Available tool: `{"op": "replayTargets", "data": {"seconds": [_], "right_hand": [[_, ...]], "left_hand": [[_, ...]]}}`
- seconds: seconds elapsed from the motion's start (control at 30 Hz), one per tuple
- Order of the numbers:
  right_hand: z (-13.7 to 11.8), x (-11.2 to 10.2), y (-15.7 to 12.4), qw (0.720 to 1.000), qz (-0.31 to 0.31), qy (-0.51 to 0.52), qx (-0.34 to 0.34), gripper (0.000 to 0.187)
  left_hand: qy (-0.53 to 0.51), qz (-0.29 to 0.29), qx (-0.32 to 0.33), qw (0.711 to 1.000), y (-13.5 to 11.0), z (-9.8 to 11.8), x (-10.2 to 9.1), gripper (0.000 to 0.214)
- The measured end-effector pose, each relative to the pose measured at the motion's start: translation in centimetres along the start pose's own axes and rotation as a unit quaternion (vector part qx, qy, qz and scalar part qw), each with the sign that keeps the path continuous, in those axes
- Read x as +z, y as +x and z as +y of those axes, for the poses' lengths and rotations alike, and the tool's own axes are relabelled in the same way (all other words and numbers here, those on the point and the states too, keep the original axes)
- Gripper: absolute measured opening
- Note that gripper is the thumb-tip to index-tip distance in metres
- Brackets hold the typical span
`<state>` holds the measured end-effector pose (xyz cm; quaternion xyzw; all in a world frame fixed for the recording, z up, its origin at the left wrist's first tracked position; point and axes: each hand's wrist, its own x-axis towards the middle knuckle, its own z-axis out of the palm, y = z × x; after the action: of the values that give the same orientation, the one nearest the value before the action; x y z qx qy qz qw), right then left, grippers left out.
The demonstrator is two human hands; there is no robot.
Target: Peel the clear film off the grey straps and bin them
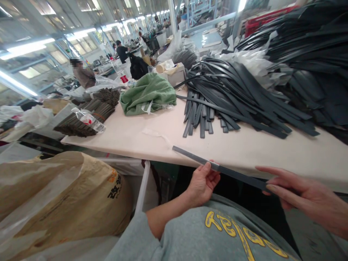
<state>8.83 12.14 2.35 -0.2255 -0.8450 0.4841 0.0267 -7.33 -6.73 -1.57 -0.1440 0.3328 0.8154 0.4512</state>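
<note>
This is a factory floor, a large workshop for strap or belt goods. Long rows of ceiling lights (29, 47) run over lines of workstations where other people (84, 74) sit at work. The wide surface (152, 134) carries heaps of dark strips (233, 94), tied bundles (89, 116), a green cloth (148, 94) and boxes (174, 72). A big sack (67, 195) stands beside it.
</note>
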Motion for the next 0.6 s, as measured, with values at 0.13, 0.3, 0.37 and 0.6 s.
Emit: {"op": "replayTargets", "data": {"seconds": [0.13, 0.3, 0.37, 0.6], "right_hand": [[-1.2, 3.5, 1.5, 0.999, -0.020, 0.009, -0.038, 0.057], [2.0, 1.7, -0.4, 0.999, -0.033, 0.024, 0.005, 0.063], [4.2, 0.4, -1.6, 0.999, -0.018, 0.028, 0.040, 0.067], [3.4, 2.0, -1.3, 0.998, 0.014, 0.019, 0.053, 0.065]], "left_hand": [[0.058, -0.018, -0.041, 0.997, -0.6, -1.6, 0.5, 0.034], [0.081, -0.030, -0.024, 0.996, -0.8, -1.9, 0.4, 0.037], [0.087, -0.040, -0.025, 0.995, -0.7, -2.3, 0.1, 0.039], [0.139, -0.072, -0.052, 0.986, -0.7, -3.9, 0.1, 0.045]]}}
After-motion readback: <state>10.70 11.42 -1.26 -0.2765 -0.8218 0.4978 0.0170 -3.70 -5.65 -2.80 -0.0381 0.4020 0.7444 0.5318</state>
